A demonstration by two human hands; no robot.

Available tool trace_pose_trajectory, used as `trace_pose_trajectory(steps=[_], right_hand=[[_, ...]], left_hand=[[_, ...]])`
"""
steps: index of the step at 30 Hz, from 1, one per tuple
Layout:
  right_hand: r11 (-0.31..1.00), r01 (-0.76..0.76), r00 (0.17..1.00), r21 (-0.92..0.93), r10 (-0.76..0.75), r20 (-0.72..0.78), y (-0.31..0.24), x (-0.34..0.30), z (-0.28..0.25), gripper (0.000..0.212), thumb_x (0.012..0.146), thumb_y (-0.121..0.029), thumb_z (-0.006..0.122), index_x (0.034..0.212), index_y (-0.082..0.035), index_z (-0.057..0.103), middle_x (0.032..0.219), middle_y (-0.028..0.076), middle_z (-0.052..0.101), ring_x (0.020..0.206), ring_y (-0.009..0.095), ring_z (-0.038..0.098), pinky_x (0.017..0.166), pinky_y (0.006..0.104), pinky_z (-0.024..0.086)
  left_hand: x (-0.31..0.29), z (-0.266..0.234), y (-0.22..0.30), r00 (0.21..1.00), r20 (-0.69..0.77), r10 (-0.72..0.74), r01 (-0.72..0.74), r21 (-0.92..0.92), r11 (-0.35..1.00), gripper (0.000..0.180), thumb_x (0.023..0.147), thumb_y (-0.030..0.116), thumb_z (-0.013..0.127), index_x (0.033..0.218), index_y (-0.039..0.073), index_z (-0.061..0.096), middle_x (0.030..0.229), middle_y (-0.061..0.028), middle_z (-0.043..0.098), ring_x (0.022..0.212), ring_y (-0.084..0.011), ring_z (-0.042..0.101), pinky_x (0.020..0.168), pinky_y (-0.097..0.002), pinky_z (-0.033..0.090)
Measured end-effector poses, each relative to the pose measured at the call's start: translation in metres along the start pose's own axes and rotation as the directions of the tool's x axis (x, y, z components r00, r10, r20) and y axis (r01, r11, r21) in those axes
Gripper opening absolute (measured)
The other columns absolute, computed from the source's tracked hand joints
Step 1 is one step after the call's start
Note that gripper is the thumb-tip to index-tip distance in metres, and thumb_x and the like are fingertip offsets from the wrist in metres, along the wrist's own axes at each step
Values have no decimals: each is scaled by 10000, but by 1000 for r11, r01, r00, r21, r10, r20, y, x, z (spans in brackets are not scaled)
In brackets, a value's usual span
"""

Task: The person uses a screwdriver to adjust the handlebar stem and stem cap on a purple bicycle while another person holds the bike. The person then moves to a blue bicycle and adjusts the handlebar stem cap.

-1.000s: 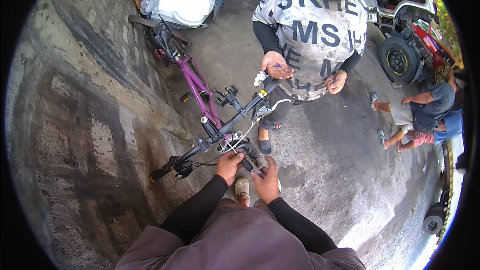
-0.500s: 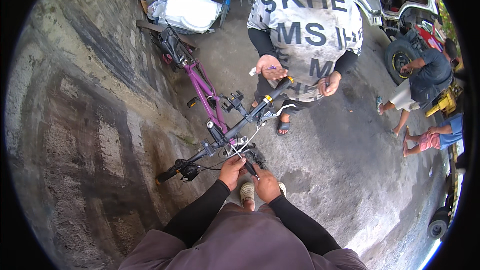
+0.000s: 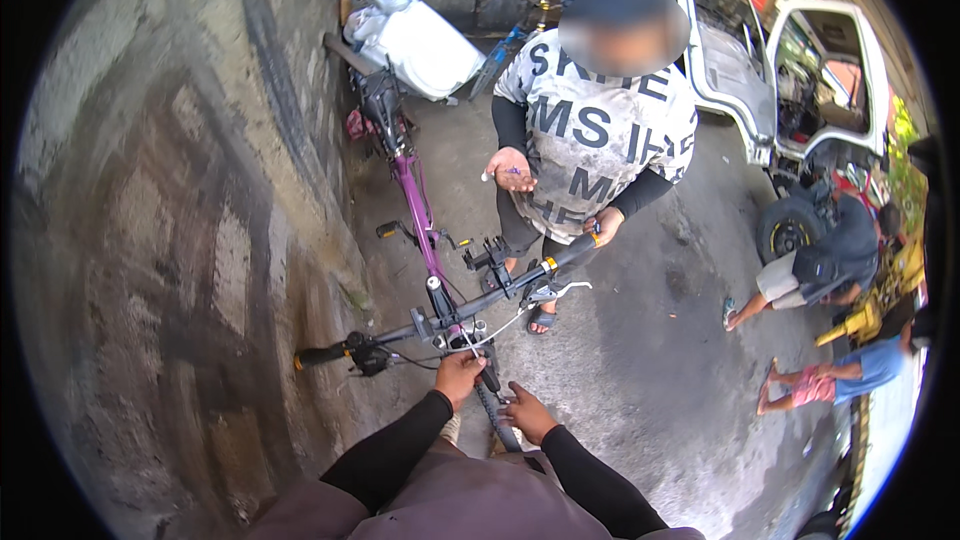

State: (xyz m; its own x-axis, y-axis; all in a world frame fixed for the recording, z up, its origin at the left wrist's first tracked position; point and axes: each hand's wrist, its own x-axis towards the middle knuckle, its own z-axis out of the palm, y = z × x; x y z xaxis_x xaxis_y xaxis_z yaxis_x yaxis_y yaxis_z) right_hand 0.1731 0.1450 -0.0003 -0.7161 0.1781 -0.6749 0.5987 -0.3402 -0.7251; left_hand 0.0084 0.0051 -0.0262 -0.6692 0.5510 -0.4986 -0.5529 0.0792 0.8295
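Observation:
A purple bicycle [image 3: 414,195] stands before me, its black handlebar [image 3: 465,310] running across toward the other person. My left hand [image 3: 460,377] is closed around a black-handled tool with a thin pale shaft, apparently a screwdriver [image 3: 490,377], just below the handlebar's centre. The shaft points up toward the stem area; its tip is hard to make out among the cables. My right hand [image 3: 530,414] is beside the tool's lower end, fingers partly stretched and apart, holding nothing visible. Below the tool, the front tyre [image 3: 497,418] shows between my hands.
Across the handlebar, a person in a printed shirt [image 3: 590,130] has small items on one palm and the other hand at the far grip. A rough wall [image 3: 230,240] rises at left. White covered bulk [image 3: 420,45], a truck cab [image 3: 800,80] and two more people are farther off.
My right hand has come off the tool's handle and moved slightly down and right. The other person's hand has reached the handlebar grip. My view has tilted up.

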Motion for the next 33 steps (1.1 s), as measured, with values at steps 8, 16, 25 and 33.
trace_pose_trajectory(steps=[8,16,25,33], right_hand=[[709,-315,884,631,-23,467,15,3,11,420,1120,-370,606,1425,-81,591,1284,92,708,1030,208,656,900,358,535],[580,404,781,-707,-621,-63,11,-6,42,608,989,-285,745,1497,-10,558,1003,311,718,941,475,724,833,520,574],[561,-420,798,713,-145,584,22,-20,11,852,1017,-741,566,1487,-31,554,1296,113,671,1026,224,637,880,384,550],[879,419,875,-228,-458,-158,22,2,47,473,1045,-155,665,1481,1,568,1129,178,738,978,340,710,855,441,579]], left_hand=[[-11,-2,-1,990,138,-19,46,-198,979,333,1121,174,605,1428,46,614,1305,-83,731,1126,-163,716,913,-315,576],[-25,2,20,989,-111,-94,84,-91,992,228,1030,185,771,1200,48,705,1003,0,739,866,-98,682,776,-284,570],[-19,-2,14,999,-32,-10,6,-129,992,247,1060,142,711,1268,11,687,1147,-87,752,1062,-208,720,937,-379,590],[-34,2,39,995,76,-71,86,-216,973,364,1075,240,695,1375,43,637,1240,-74,719,1122,-192,695,972,-418,563]])
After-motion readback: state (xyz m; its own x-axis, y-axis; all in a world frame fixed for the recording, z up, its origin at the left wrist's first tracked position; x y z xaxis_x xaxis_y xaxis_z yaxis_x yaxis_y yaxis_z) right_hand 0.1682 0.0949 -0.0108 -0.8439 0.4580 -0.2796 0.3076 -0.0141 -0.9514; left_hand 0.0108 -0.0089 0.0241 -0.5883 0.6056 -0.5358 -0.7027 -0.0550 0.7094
